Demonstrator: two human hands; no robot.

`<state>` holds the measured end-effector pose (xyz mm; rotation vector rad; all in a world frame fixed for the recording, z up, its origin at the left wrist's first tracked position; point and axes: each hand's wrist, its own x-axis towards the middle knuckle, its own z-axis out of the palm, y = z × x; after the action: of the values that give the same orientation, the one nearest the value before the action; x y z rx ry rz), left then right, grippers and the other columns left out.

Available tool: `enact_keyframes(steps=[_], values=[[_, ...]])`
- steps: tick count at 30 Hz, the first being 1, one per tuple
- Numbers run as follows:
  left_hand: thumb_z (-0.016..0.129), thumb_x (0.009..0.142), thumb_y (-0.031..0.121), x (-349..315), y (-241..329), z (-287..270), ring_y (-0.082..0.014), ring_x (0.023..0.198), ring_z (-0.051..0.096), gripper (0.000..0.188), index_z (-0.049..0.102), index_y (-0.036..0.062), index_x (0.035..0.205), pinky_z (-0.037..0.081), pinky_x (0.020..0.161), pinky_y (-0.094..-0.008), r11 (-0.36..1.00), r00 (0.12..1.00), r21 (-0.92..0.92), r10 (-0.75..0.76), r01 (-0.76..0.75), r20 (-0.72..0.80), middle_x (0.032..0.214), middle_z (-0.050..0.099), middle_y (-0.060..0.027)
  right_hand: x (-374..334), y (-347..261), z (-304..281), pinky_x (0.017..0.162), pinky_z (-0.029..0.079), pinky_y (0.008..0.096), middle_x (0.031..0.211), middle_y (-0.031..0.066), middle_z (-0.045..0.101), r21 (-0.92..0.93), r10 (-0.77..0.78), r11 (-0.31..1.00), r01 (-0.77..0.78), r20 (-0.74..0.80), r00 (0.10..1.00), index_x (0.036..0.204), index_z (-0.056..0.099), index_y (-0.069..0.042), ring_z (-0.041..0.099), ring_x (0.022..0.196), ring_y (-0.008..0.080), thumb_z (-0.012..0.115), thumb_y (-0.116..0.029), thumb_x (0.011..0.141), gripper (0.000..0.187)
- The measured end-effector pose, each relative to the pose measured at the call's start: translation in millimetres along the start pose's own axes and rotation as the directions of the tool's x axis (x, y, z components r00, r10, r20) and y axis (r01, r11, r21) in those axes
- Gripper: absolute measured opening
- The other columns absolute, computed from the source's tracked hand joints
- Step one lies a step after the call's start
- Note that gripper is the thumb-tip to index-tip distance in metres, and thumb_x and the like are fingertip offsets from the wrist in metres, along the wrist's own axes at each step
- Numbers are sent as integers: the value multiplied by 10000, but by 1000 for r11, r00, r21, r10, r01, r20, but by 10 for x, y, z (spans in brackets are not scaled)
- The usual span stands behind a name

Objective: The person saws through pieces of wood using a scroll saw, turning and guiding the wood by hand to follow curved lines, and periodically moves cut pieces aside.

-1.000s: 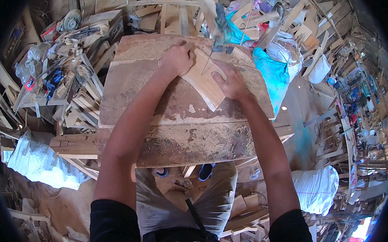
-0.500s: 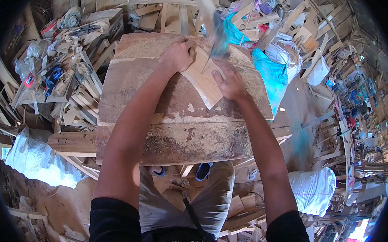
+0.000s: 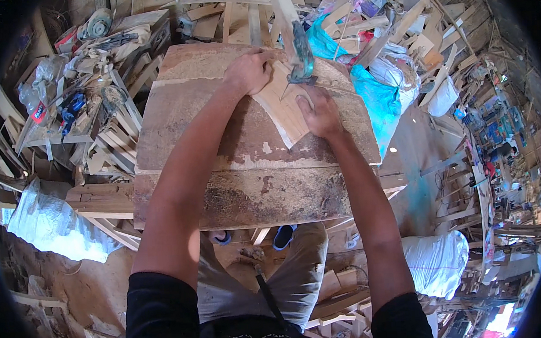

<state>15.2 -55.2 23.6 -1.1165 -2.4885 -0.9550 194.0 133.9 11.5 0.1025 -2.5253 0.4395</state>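
A pale, slightly curved wooden board [image 3: 281, 112] lies flat on the worn wooden work table [image 3: 239, 152]. My left hand [image 3: 250, 73] grips its far left edge, the fingers curled over toward the end. My right hand [image 3: 321, 112] holds the right edge, thumb on top and fingers bent round the side. Just beyond my right hand, a saw arm of pale wood with a dark, teal-tinged wrapped end [image 3: 301, 56] comes down from above. A thin saw blade [image 3: 286, 90] slants from this end to the board, very near my right fingers.
To the left, a cluttered bench [image 3: 146, 22] bears tools, wood scraps and a plastic bottle [image 3: 38, 111]. Turquoise sheeting [image 3: 380, 102] hangs by the table's right side. Offcuts [image 3: 398, 31] pile up behind. White sacks [image 3: 437, 264] stand on the floor to both sides.
The saw arm, smeared by motion before, now shows more sharply. The board has shifted very slightly away from me and left, with both hands still on it.
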Motion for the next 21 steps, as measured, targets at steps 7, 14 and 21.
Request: enact_keyframes(steps=[7, 14, 21], values=[[550, 1010, 210, 18, 46, -58, -456, 1177, 671, 361, 706, 114, 1321, 548, 1055, -534, 999, 999, -32, 26, -27, -18, 1333, 668, -234, -26, -38, 15, 1036, 524, 556, 1301, 210, 692, -25, -3, 1000, 2, -25, 1000, 1386, 650, -104, 645, 1207, 451, 653, -273, 1004, 418], [544, 1019, 217, 87, -37, 4, -466, 1160, 667, 339, 717, 94, 1284, 549, 1042, -537, 996, 996, -39, 73, -75, -49, 1316, 673, -220, -33, -42, 73, 1036, 521, 558, 1288, 213, 689, -45, -17, 999, 14, -65, 998, 1397, 652, -116, 642, 1191, 457, 652, -274, 1004, 424], [540, 1024, 229, 123, -36, 56, -468, 1161, 664, 348, 720, 92, 1289, 544, 1037, -535, 999, 999, -35, 35, -36, -30, 1324, 675, -214, -42, -47, 80, 1043, 513, 579, 1323, 201, 672, -75, 48, 996, -50, -28, 998, 1423, 637, -142, 620, 1225, 459, 630, -306, 1012, 442]])
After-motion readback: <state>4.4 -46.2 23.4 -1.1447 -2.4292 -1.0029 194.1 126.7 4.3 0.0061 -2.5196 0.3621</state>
